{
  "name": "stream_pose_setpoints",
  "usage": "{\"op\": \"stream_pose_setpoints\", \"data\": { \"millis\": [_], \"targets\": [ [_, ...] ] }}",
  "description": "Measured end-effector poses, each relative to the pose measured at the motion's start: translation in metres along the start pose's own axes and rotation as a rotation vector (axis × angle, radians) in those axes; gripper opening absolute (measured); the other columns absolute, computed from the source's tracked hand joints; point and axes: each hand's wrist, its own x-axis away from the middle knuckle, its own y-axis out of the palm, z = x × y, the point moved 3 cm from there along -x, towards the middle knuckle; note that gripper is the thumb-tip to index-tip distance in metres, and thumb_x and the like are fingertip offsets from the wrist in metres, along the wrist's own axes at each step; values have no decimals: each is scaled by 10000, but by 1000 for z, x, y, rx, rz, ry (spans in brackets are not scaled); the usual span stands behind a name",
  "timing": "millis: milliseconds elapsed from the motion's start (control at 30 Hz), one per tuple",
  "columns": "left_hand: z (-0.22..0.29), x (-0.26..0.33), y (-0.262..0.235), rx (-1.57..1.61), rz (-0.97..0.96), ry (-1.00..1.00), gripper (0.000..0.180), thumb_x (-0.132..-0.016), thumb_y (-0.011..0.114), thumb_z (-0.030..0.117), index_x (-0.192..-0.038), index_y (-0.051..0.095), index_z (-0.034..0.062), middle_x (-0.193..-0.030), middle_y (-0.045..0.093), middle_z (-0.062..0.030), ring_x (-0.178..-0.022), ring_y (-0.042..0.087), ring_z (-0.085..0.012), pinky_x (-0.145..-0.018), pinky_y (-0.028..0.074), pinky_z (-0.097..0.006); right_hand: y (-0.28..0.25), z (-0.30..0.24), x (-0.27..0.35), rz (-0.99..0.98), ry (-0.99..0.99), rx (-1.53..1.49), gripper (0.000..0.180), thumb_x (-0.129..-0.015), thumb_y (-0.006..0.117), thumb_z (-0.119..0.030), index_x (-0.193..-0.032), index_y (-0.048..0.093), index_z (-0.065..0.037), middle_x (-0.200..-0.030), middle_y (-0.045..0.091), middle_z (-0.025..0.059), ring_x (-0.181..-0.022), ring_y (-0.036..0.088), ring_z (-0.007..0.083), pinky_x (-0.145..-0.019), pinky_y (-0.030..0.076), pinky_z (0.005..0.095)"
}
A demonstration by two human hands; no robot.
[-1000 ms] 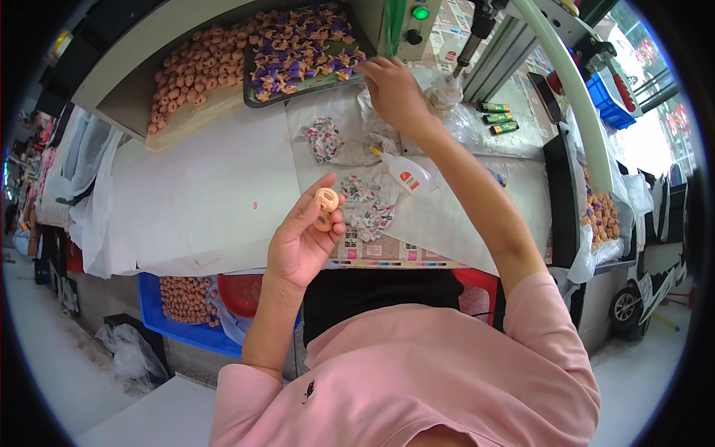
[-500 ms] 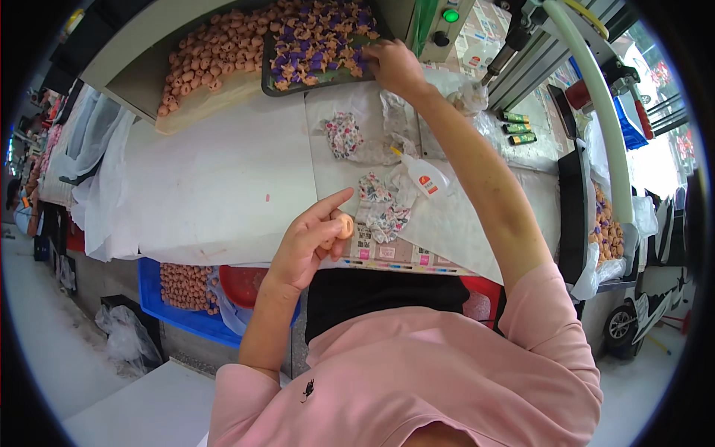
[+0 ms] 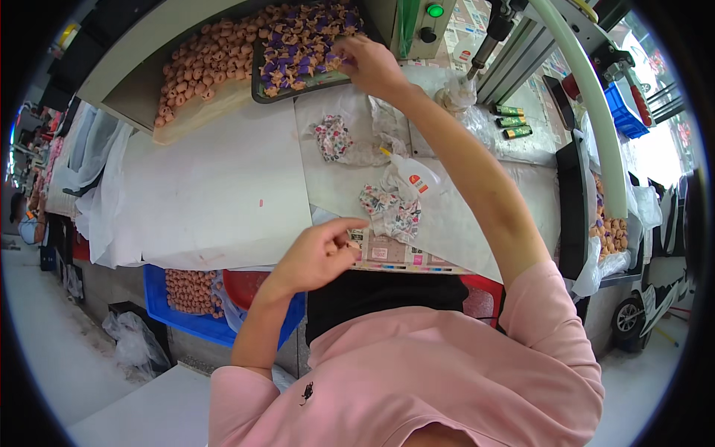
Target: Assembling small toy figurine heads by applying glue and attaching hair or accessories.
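My left hand (image 3: 313,257) is over the front edge of the table, its fingers curled round a small flesh-coloured doll head (image 3: 333,246) that is mostly hidden by them. My right hand (image 3: 372,65) reaches far forward to the right side of a dark tray (image 3: 298,90). Its thumb and fingers pinch down among small peach-and-purple doll bodies (image 3: 294,46); what lies between the fingertips is hidden. Between my arms, a white glue bottle (image 3: 413,173) with a yellow tip lies beside crumpled floral cloth (image 3: 392,212).
A heap of doll heads (image 3: 205,63) lies left of the tray. More heads fill a blue crate (image 3: 182,320) below the table. Another floral cloth (image 3: 332,138), green tubes (image 3: 510,121) and a metal press stand (image 3: 506,63) are on the table. A black bin (image 3: 572,190) is at right.
My right hand has shifted slightly left over the tray. My left hand has turned over, its fingers now covering most of the doll head. The whole view has shifted a little.
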Motion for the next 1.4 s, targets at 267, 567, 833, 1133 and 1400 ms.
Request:
{"op": "stream_pose_setpoints", "data": {
  "millis": [267,567,833,1133,1400],
  "targets": [
    [-2,-14,-11,1182,-20,158,448,-901,613,134,-1307,463,20,-978,630,-67,-583,479,-41,-493,394,-179,-66,-80,86,-90,294,-691,232,-857,695,-147,-1053,659,-28,-918,645,13,-756,571,55,-675,482,239],
    [7,-23,12,1131,13,154,501,-896,643,163,-1336,440,39,-952,589,-17,-582,455,-35,-505,378,-170,-99,-126,198,-109,368,-767,228,-806,727,-47,-1029,688,-24,-892,658,36,-758,595,83,-664,485,240],
    [13,-28,23,900,73,168,613,-823,739,193,-1324,439,7,-865,552,8,-550,441,-19,-476,356,-149,-112,-128,206,-78,277,-612,203,-755,736,-5,-956,706,-11,-805,661,87,-702,621,137,-638,498,268],
    [16,-37,38,974,62,163,441,-804,741,89,-1190,535,29,-870,608,-23,-524,454,-15,-438,379,-151,-120,-118,216,-56,101,-518,231,-749,728,0,-976,686,-10,-803,635,94,-679,625,186,-617,493,271],
    [40,-42,49,1218,-99,154,362,-840,708,86,-1158,544,27,-847,586,-11,-503,431,-16,-423,343,-158,-134,-123,221,96,30,-434,252,-761,725,-45,-1002,663,-6,-749,600,107,-620,592,200,-554,463,290]
  ]
}}
